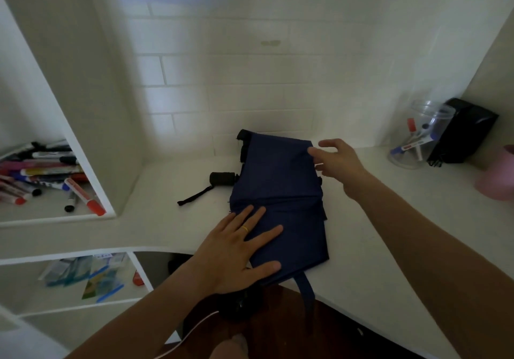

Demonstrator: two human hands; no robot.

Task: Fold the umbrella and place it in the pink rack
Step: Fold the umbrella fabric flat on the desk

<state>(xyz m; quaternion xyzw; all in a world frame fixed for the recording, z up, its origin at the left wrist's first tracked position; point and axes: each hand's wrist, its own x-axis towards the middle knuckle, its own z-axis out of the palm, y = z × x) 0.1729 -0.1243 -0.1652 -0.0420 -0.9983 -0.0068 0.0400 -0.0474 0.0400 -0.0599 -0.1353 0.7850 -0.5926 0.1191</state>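
**deskrat:** Closest to the camera is the left hand [236,250], fingers [267,233] straight and spread, pressing flat on the lower left part of the umbrella [281,200]. It's holding nothing, just pinning the cloth. The umbrella sits center frame on the white desk [389,219], navy canopy collapsed into a flat, roughly rectangular bundle, with its black handle [221,178] and wrist loop poking out on the left side and a closing strap [306,292] hanging off the near desk edge.

**foldit_99:** And the right hand [338,163]? Looks like it's at the upper right corner of the cloth, fingers loosely curved. I honestly can't tell if it's pinching the edge or just touching it.

**deskrat:** Same, too blurry to call. My guess on handling: light thing, thin slippery fabric that flops and unrolls if you let go, with stiff ribs inside. I'd keep the panels pinned, roll it tight around the shaft, wrap the strap, then carry it by the handle.

**foldit_99:** The pink rack [498,175] is barely in shot, far right edge, well apart from the umbrella. Only a sliver shows.
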